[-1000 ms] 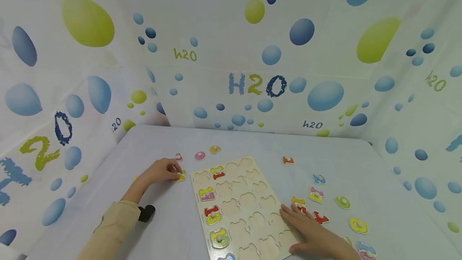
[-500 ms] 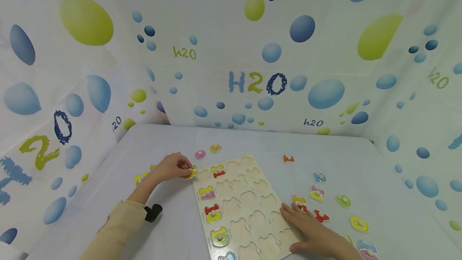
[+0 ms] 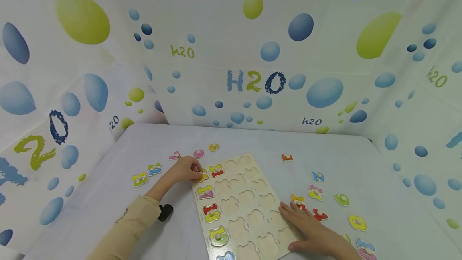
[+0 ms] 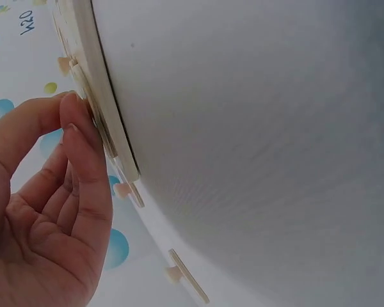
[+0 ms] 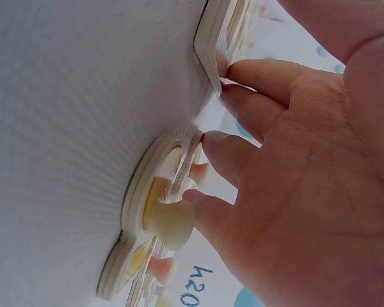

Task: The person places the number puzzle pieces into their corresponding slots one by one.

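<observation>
A wooden puzzle board (image 3: 247,198) with number-shaped recesses lies at a slant on the table. My left hand (image 3: 185,169) pinches a yellow and orange number puzzle piece (image 3: 204,175) at the board's far left corner; in the left wrist view the thumb and finger (image 4: 70,118) meet at the piece, which lies along the board's surface. Beside it, a yellow and red 11 piece (image 3: 217,170) sits in its recess. Pieces such as the 17 (image 3: 205,192) and the 18 (image 3: 211,212) fill the left column. My right hand (image 3: 310,230) rests with straight fingers on the board's right edge.
Loose knobbed pieces lie around the board: a yellow-green one (image 3: 140,179) and a green-blue one (image 3: 155,168) at left, a pink oval one (image 3: 198,154) behind, a yellow zero (image 3: 357,222) and several others at right. A patterned curtain (image 3: 202,63) encloses the table.
My left hand has carried the yellow and orange piece rightward from the table onto the board's far left corner. My right hand stays at the board's edge.
</observation>
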`<state>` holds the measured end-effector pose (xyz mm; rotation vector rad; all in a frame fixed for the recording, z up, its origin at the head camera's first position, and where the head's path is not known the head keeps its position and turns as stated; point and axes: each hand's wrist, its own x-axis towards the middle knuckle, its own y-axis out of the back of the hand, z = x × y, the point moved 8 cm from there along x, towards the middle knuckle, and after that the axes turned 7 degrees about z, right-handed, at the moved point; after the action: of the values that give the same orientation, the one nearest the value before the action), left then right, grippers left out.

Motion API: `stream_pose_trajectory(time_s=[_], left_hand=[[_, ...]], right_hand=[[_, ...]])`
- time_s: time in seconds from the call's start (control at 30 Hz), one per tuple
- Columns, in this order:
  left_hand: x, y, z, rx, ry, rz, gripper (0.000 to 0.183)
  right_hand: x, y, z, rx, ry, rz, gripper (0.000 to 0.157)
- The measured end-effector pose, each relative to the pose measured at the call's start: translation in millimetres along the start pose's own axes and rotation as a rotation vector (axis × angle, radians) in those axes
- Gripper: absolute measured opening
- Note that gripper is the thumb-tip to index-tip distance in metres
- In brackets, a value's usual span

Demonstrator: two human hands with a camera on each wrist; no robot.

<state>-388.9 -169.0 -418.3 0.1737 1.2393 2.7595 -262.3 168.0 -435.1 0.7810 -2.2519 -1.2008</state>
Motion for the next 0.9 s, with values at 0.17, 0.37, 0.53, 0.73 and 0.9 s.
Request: stream_pose_trajectory(time_s=[0.17, 0.37, 0.53, 0.73, 0.9], left_hand=[[-1.4, -0.7, 2.4, 0.002, -0.010, -0.002, 0.008], [-0.7, -3.6, 3.2, 0.009, 0.001, -0.016, 0.009], [-10.4, -0.6, 3.5, -0.027, -0.020, -0.093, 0.016], [-30.8, 35.3, -9.7, -0.060, -0.079, -0.135, 0.031], [-45.2, 80.1, -51.1, -0.043, -0.006, -0.078, 0.028]], right_hand=[[0, -1.1, 2, 0.010, -0.034, -0.020, 0.088], [-1, 1.9, -1, -0.005, -0.008, 0.005, 0.086], [-1, 3.6, -4, -0.012, 0.027, 0.019, 0.085], [0, 2.9, -5, -0.004, 0.016, 0.011, 0.085], [1, 3.1, -4, -0.011, 0.002, 0.001, 0.086]])
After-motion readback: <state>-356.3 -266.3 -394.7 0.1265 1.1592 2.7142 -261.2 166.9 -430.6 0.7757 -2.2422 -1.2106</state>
